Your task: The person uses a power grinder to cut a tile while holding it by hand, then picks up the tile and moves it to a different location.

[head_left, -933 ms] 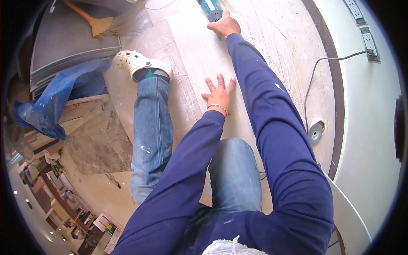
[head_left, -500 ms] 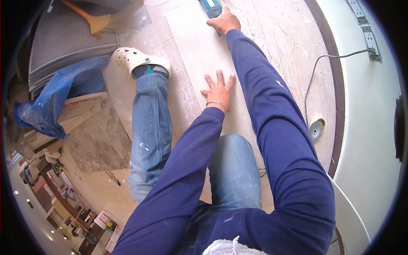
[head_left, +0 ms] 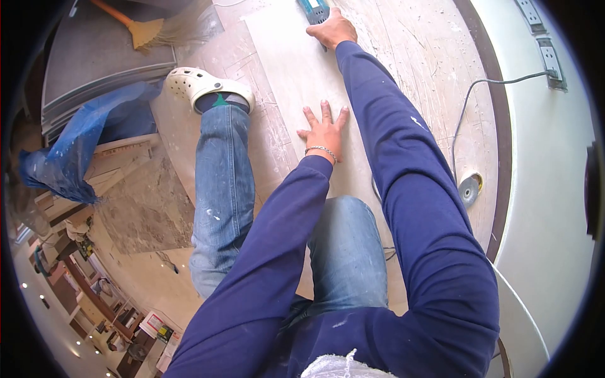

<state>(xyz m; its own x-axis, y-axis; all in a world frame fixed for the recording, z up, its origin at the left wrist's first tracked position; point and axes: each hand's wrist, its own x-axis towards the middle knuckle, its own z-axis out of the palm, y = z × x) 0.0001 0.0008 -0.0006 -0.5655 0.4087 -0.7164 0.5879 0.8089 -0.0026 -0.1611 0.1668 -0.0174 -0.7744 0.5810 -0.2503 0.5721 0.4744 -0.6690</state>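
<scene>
At the top of the view, my right hand is wrapped round the rear of a teal power tool with dark vents. The tool's front end lies beyond the frame's top edge, so its exact kind is hidden. My left hand, fingers spread, presses flat on a long pale panel that lies on the floor. A chain bracelet circles that wrist. Both arms are stretched forward, the right one farther.
A grey cable runs from a wall outlet down past a grinding disc on the floor. Left of my shoe are blue plastic sheeting, stacked panels, a stone-look tile and a broom.
My right hand and the power tool have shifted very slightly. A bit of dark cable now shows beside my right forearm. My left hand stays flat on the panel.
</scene>
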